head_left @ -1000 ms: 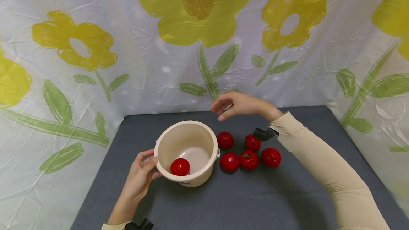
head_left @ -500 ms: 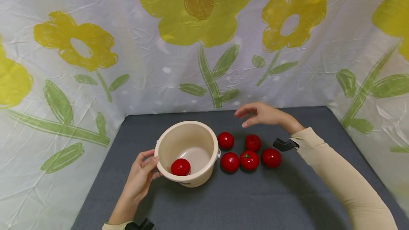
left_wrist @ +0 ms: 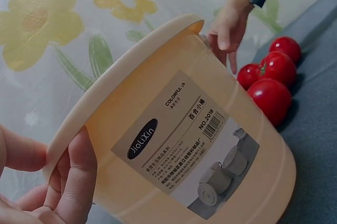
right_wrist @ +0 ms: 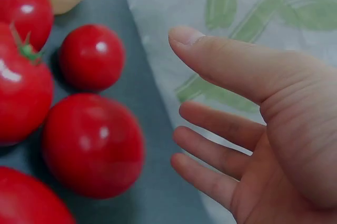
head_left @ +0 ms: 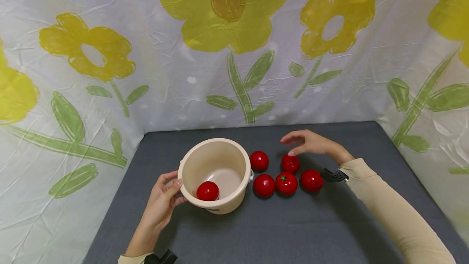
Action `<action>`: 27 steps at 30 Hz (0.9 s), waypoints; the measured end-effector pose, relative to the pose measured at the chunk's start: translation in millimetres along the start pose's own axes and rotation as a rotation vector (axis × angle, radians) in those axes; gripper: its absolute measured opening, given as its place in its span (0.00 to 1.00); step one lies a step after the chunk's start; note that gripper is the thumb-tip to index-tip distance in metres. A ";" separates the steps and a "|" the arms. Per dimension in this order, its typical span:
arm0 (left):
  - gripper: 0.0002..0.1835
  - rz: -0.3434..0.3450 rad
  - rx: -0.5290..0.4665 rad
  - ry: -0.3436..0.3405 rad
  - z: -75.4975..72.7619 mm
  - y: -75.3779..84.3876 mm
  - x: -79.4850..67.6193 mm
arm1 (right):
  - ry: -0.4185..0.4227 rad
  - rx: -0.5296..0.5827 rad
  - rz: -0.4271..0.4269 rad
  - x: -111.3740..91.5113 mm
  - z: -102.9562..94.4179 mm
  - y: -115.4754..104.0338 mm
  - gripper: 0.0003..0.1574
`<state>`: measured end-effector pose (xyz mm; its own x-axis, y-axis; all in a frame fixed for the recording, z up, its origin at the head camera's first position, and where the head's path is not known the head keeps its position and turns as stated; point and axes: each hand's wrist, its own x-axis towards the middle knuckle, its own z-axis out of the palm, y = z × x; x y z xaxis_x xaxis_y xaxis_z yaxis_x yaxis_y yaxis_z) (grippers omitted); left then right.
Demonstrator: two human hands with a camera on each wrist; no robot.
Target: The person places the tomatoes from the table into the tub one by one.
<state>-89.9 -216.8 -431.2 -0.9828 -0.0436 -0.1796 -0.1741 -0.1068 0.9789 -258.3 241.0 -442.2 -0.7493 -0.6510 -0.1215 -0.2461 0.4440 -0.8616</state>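
A cream bucket stands on the dark cloth with one tomato inside it. My left hand pinches the bucket's rim at its left side, thumb on one face and fingers on the other; the left wrist view shows this grip beside a printed label. Several red tomatoes lie to the right of the bucket. Above the back tomato hovers my right hand, its fingers loosely extended and holding nothing. In the right wrist view that hand is apart from the nearest tomato.
Other tomatoes sit close together: one near the bucket, a front one, one with a green stem and a right one. Behind the dark tabletop hangs a flowered curtain.
My right hand has moved right and down, from beside the bucket's far rim to just above the back tomato. The left hand and the bucket have stayed in place.
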 end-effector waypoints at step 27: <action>0.18 0.009 0.001 -0.001 0.0 0.1 -1.2 | -0.051 -0.015 0.042 -5.0 26.8 40.5 0.37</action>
<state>-88.7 -216.8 -430.9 -0.9843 -0.0440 -0.1708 -0.1655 -0.1050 0.9806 -248.0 245.7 -489.6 -0.7271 -0.6619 -0.1824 -0.2250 0.4807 -0.8475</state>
